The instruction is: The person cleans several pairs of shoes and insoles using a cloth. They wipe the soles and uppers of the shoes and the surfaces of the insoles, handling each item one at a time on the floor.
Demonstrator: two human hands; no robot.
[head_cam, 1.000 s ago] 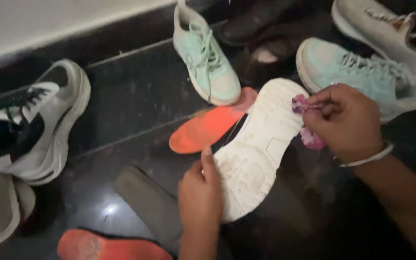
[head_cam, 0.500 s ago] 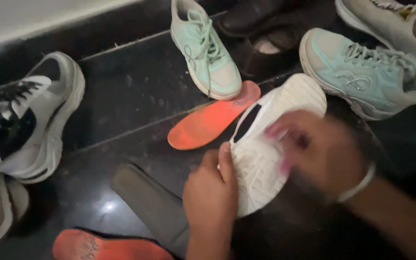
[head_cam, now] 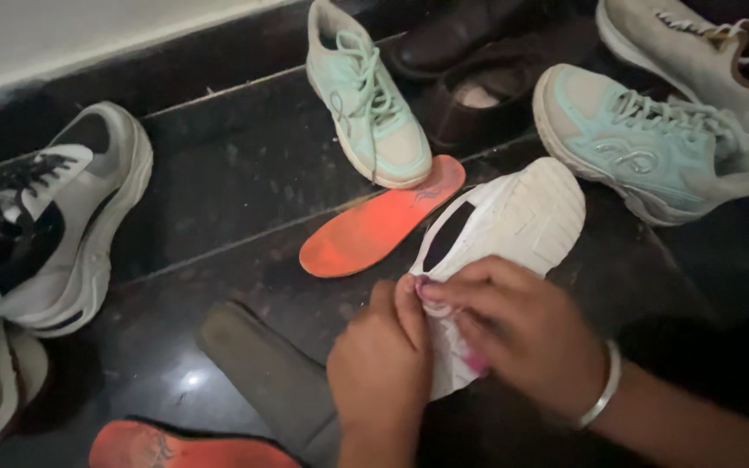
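A white shoe [head_cam: 513,217] lies sole-up on the dark floor, toe pointing up and right. My left hand [head_cam: 381,364] grips its near end from the left. My right hand [head_cam: 522,334], with a silver bangle at the wrist, presses a pink cloth [head_cam: 474,360] onto the sole's near part; only a scrap of the cloth shows under the fingers. The two hands touch at the fingertips over the sole.
An orange insole [head_cam: 379,221] lies just left of the white shoe, a dark insole [head_cam: 270,373] below it, another orange insole [head_cam: 184,449] at the bottom edge. Two mint sneakers [head_cam: 366,95] [head_cam: 652,147], dark shoes [head_cam: 470,61], a beige sneaker [head_cam: 704,52] and a grey-black sneaker [head_cam: 45,225] ring the spot.
My right hand has slid with the pink cloth from the toe end of the sole down to its near end, beside my left hand. The shoe stays sole-up.
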